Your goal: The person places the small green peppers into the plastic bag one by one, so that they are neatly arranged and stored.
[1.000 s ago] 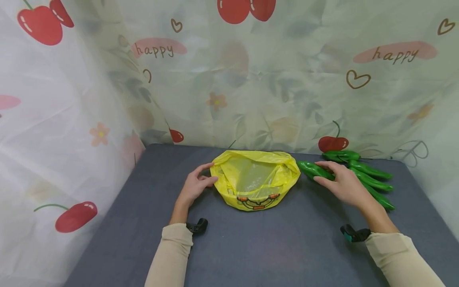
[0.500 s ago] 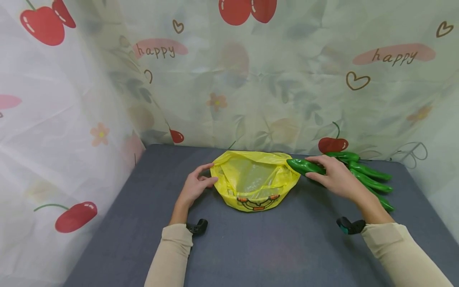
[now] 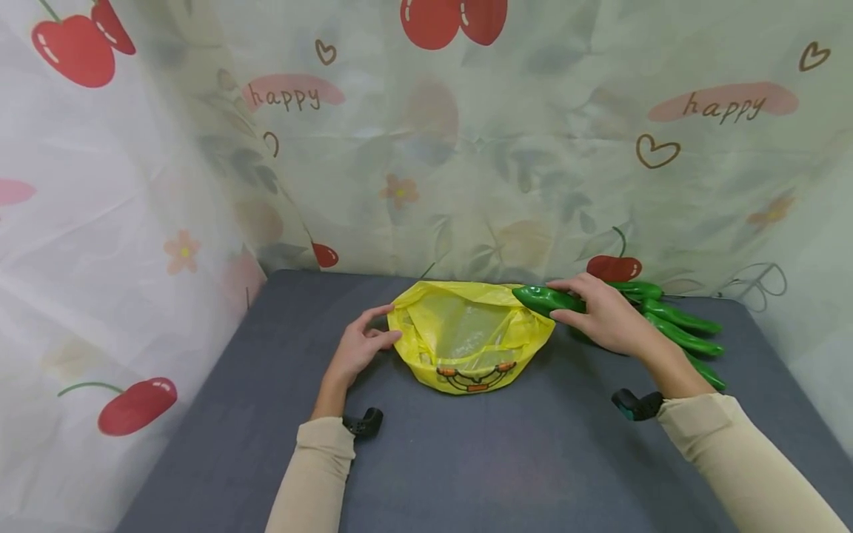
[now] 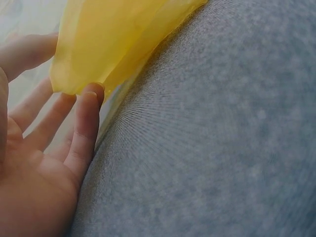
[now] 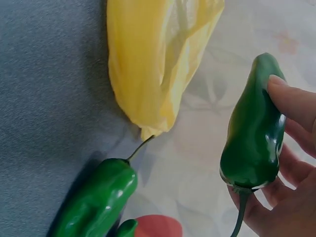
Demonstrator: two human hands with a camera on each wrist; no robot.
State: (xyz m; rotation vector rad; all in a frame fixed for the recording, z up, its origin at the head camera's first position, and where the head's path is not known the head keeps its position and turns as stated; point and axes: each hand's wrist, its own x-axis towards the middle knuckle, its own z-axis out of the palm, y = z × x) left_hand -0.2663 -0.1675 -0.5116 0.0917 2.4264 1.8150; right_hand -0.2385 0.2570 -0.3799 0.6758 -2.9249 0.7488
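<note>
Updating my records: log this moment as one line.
right hand: holds green pepper; left hand: touches yellow bag; held pepper: outside bag; other peppers: on table

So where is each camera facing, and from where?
Head: worn on the head, facing forward and down at the yellow bag; left hand, right hand and sleeves show.
Left wrist: worn there, facing the bag's edge; left hand shows.
Right wrist: worn there, facing the held green pepper and bag; right hand shows.
Head and right wrist share that pepper.
</note>
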